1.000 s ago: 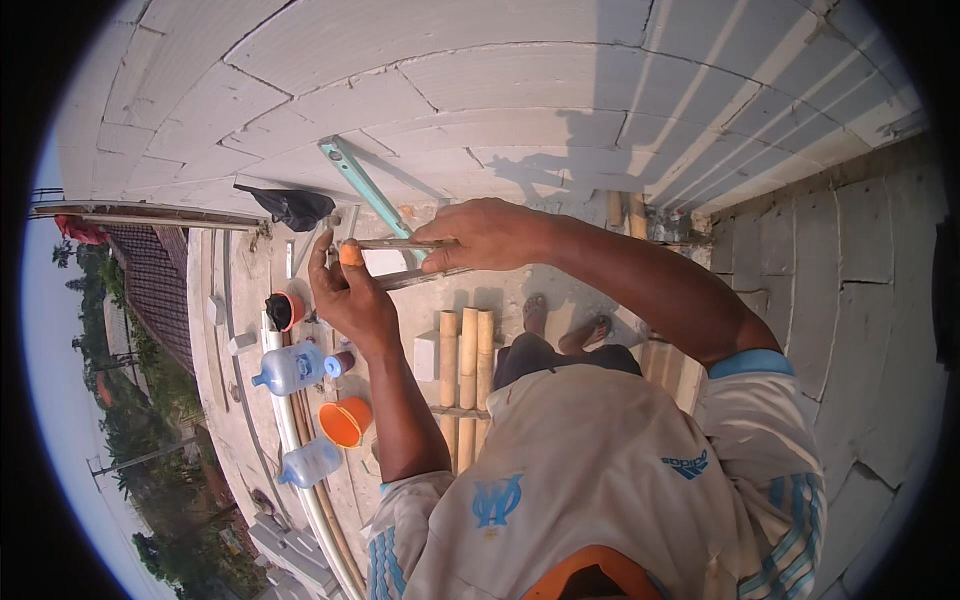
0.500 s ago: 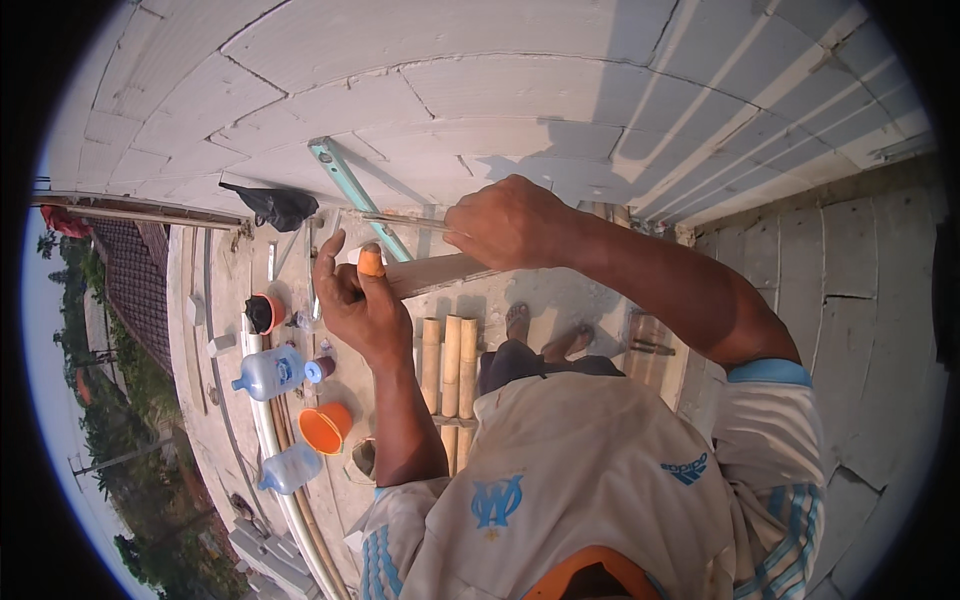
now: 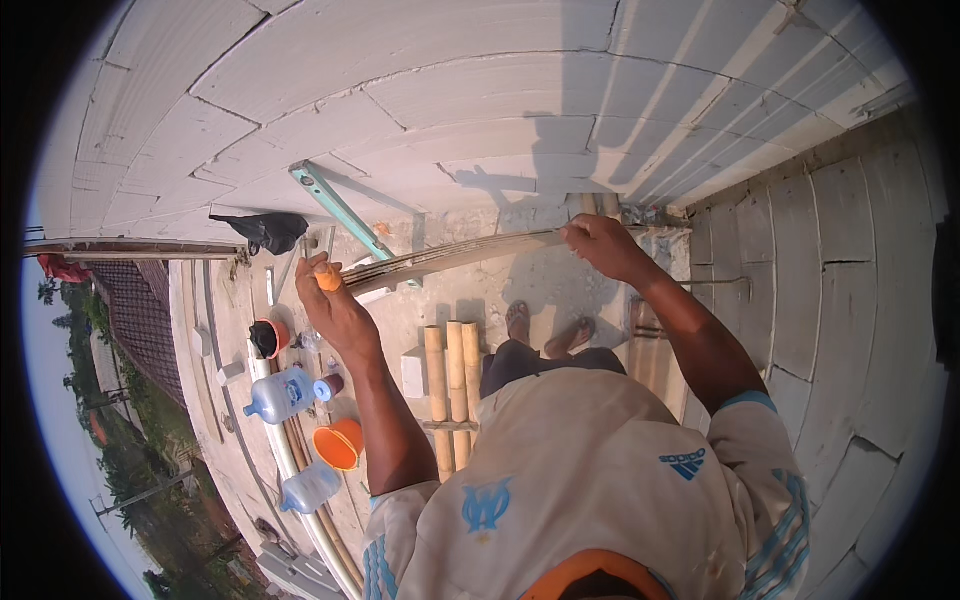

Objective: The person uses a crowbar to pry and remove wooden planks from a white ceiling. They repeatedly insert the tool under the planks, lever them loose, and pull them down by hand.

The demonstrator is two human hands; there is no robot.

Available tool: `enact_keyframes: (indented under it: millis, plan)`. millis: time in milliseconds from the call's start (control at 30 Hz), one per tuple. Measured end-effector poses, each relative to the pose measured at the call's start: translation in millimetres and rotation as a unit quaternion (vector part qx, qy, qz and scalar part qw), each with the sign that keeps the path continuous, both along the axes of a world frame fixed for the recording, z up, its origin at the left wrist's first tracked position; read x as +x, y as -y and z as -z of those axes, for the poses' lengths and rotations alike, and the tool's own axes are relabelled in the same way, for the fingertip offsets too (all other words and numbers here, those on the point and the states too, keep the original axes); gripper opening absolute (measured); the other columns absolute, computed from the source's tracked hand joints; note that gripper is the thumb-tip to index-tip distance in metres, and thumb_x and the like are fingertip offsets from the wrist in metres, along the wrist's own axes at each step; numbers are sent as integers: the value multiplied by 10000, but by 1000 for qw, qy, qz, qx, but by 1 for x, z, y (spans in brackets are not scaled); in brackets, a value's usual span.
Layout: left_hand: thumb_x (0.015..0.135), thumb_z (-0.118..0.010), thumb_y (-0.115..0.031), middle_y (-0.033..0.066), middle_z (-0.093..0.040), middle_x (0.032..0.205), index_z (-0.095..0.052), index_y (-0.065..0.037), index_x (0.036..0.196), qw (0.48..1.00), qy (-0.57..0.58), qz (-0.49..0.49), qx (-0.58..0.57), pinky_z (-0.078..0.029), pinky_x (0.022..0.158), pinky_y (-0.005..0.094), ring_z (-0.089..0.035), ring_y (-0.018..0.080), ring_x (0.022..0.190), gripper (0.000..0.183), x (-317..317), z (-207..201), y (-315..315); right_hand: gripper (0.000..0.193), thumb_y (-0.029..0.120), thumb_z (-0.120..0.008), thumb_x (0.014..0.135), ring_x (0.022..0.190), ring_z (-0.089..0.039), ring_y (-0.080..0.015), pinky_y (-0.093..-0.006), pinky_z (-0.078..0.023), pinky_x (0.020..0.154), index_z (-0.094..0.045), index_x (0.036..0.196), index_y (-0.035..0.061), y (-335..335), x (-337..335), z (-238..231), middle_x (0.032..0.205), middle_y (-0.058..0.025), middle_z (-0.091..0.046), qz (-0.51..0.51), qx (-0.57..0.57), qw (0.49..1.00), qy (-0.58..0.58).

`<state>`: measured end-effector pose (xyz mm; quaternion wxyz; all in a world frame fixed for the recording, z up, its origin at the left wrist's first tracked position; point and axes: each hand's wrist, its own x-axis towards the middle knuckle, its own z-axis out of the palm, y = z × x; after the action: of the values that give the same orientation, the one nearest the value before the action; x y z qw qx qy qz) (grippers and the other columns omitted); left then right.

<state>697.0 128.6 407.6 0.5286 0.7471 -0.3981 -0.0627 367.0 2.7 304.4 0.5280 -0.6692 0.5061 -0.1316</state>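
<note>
A long, narrow grey bar (image 3: 470,250) with lengthwise ridges stretches between my hands, in front of the block wall. My left hand (image 3: 340,315) is closed around its left end, and an orange wrap (image 3: 328,277) covers one of the digits. At the other side my right hand (image 3: 602,247) is closed on the bar near its right end, with fingers bent down over it. The bar's exact kind is hard to make out. Behind its left part a turquoise spirit level (image 3: 340,208) leans against the wall.
A pale block wall (image 3: 470,95) rises ahead, another (image 3: 840,260) at right. Bamboo poles (image 3: 456,385) lie before my feet. Water jugs (image 3: 280,395), an orange bucket (image 3: 338,444) and long pipes (image 3: 285,450) line the left edge, beyond which the ground drops away. A black bag (image 3: 262,232) hangs nearby.
My right hand has moved right and lower, away from the left hand, so more of the bar shows between them. My left hand has shifted slightly left and lower.
</note>
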Motion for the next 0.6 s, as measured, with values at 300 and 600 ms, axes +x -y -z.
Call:
enact_keyframes:
  millis: [300, 600]
  plan:
    - [1017, -551, -328, 57, -571, 759, -550, -11, 906, 996, 56, 8, -72, -409, 663, 289, -504, 131, 692, 336, -25, -26, 11, 625, 337, -664, 870, 990, -660, -367, -457, -503, 877, -451, 1361, 12, -118, -107, 162, 1029, -232, -665, 159, 73, 976, -130]
    - [946, -658, -359, 57, -512, 761, -549, 18, 1030, 988, 27, 14, -151, -531, 945, 383, -583, 144, 763, 401, -90, -76, 28, 720, 276, -715, 816, 1124, -575, -330, -424, -481, 902, -399, 1439, 102, -80, -119, 159, 1208, -225, -540, 193, -240, 895, -323]
